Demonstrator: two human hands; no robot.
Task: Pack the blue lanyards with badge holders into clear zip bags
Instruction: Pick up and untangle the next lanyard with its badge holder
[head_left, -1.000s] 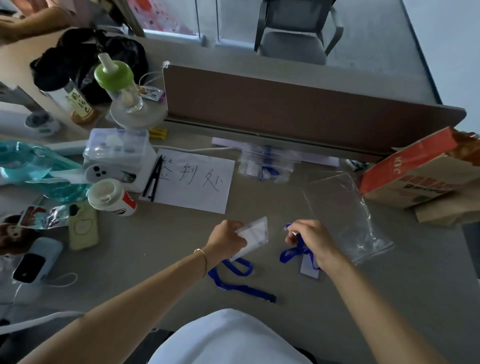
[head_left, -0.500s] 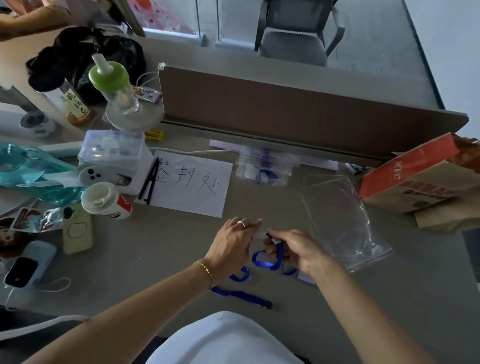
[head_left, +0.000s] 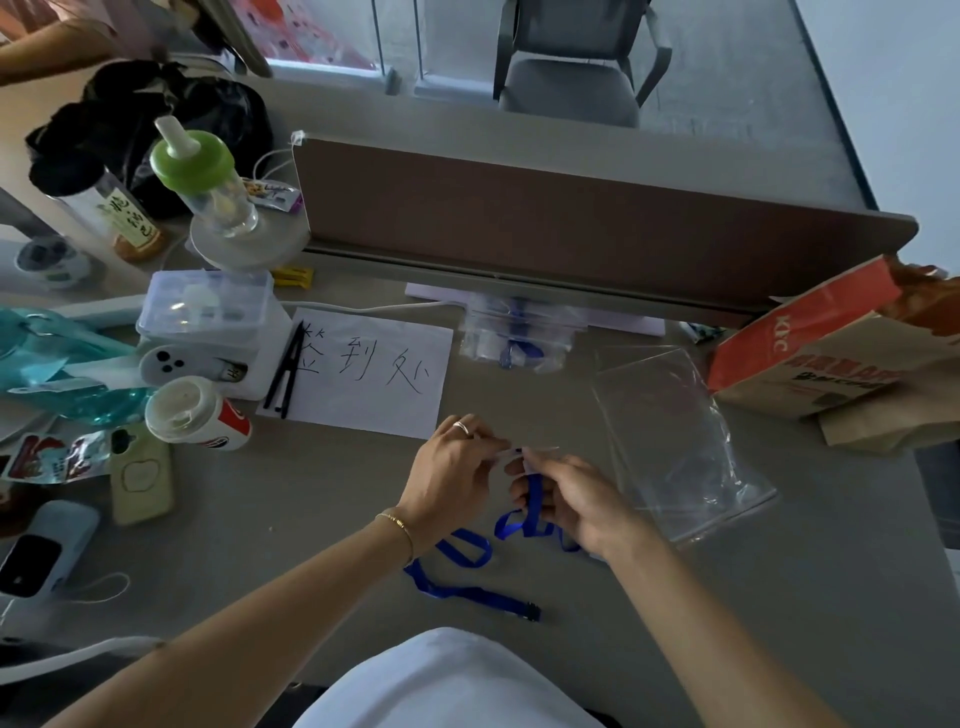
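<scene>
Head view: blue lanyard (head_left: 470, 590) lies looped, strap trailing loose.

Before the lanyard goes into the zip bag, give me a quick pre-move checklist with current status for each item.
1. Lanyard in hand: ok. The right hand grips a loop of the blue lanyard.
2. Badge holder controlled: cannot tell. The left hand pinches something pale at its fingertips, too blurred to identify.
3. Lanyard fully gathered: not ok. The tail with the black clip lies loose on the desk.
4. Empty zip bag within reach: ok. It lies flat just right of the hands.
5. Bag mouth open: cannot tell.
6. Earlier packed bags out of the way: ok, by the divider.
</scene>
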